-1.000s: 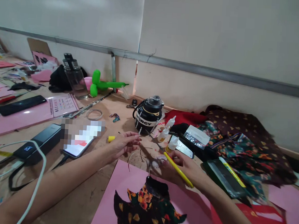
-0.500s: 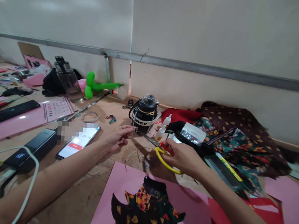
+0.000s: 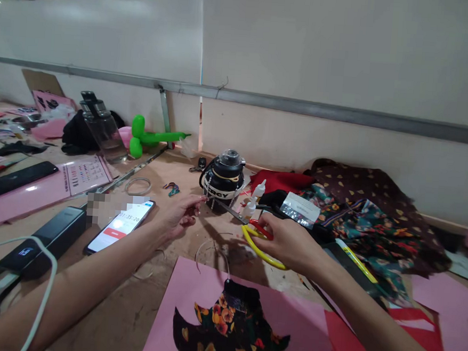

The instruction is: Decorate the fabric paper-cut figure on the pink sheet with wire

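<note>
My right hand [image 3: 283, 238] grips a pair of scissors [image 3: 264, 254] with yellow and red handles. The blades point left toward the fingertips of my left hand [image 3: 185, 215]. Thumb and forefinger of that hand are pinched together by the blade tips; what they hold is too small to make out. Just behind the tips stands a dark, round-bodied bottle [image 3: 223, 177] with a white lettered band and a beaded chain. Below my hands, a patterned fabric cutout [image 3: 231, 325] lies on a pink sheet [image 3: 163, 320]. A thin pale cord [image 3: 214, 242] curves up from its top.
Left of my left hand lie a lit phone [image 3: 122, 226] and a power bank [image 3: 47, 242] with a white cable. Small white glue bottles [image 3: 250, 207] stand beside the scissors. Patterned cloth [image 3: 374, 228] is heaped at the right. A green balloon [image 3: 156, 137] lies by the wall.
The view has shifted slightly. My left fingers have drawn a little left, staying near the scissor tips. The cord above the cutout now lies in a lower curve.
</note>
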Tool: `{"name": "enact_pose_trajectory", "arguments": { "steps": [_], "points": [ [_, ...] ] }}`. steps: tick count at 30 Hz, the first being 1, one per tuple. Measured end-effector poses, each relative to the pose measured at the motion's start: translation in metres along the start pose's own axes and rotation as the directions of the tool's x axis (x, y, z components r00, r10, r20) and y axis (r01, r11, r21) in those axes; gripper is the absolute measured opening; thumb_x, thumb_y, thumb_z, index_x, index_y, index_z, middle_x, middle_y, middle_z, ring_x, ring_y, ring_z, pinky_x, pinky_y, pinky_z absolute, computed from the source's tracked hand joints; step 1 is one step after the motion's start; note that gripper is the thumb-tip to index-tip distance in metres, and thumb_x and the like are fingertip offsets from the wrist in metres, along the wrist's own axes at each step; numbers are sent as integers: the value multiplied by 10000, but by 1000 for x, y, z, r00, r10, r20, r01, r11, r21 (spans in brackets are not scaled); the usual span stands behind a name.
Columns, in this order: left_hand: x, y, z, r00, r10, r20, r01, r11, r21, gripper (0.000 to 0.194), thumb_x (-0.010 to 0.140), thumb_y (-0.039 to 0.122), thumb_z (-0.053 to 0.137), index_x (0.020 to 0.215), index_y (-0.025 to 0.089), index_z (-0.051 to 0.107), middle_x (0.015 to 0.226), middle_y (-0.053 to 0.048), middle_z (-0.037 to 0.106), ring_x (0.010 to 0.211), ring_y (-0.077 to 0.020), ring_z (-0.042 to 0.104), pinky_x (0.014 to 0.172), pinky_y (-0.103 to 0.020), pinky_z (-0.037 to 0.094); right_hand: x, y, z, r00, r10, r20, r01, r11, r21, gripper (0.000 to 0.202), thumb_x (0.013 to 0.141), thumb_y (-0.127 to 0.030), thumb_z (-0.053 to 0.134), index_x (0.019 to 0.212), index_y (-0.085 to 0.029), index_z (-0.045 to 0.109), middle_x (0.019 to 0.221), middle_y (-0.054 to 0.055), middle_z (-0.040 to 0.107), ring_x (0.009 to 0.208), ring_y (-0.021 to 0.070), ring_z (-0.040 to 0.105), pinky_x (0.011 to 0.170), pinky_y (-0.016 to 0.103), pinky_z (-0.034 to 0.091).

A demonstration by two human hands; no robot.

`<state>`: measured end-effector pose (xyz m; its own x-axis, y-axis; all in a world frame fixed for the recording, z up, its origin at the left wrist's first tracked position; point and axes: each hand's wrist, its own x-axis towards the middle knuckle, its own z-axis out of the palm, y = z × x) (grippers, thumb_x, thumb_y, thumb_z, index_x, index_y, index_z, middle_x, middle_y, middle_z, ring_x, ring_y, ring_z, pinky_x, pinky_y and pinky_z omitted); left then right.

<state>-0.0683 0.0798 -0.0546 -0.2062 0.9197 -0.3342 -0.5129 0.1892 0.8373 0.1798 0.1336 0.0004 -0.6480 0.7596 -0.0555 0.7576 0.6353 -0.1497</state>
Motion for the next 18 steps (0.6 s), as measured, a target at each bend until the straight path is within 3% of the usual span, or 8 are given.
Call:
{"name": "enact_pose_trajectory", "arguments": {
  "steps": [5, 12, 18],
  "points": [
    [5, -4, -2, 999, 26, -42, -21, 993, 112, 228, 651, 291, 721, 778, 143, 602, 540, 41, 517, 410, -34, 423, 341, -124, 165, 2, 0, -3, 1000, -25, -5, 25, 999, 21, 305, 821, -498, 498, 784, -199, 549, 655, 33, 614, 547, 151, 521, 487, 239, 245],
    [2, -5, 9, 999, 46, -27, -38, 965, 259, 130, 723, 247, 619, 823, 173, 583, 584, 37, 521, 451, -52, 466, 373, -131, 203, 3, -6, -13, 1000, 6, 9, -6, 999, 37, 293, 803, -484, 522, 779, -195, 561, 639, 28, 603, 529, 145, 498, 481, 243, 244],
    [-1, -6, 8, 973, 224, -58, -186, 907, 377, 103, 760, 243, 585, 834, 172, 580, 635, 35, 530, 508, -59, 459, 420, -150, 259, 4, -3, -10, 989, -28, 147, -33, 918, 396, 351, 768, -519, 584, 815, -173, 626, 687, 18, 607, 602, 140, 511, 493, 215, 333]
  ]
}}
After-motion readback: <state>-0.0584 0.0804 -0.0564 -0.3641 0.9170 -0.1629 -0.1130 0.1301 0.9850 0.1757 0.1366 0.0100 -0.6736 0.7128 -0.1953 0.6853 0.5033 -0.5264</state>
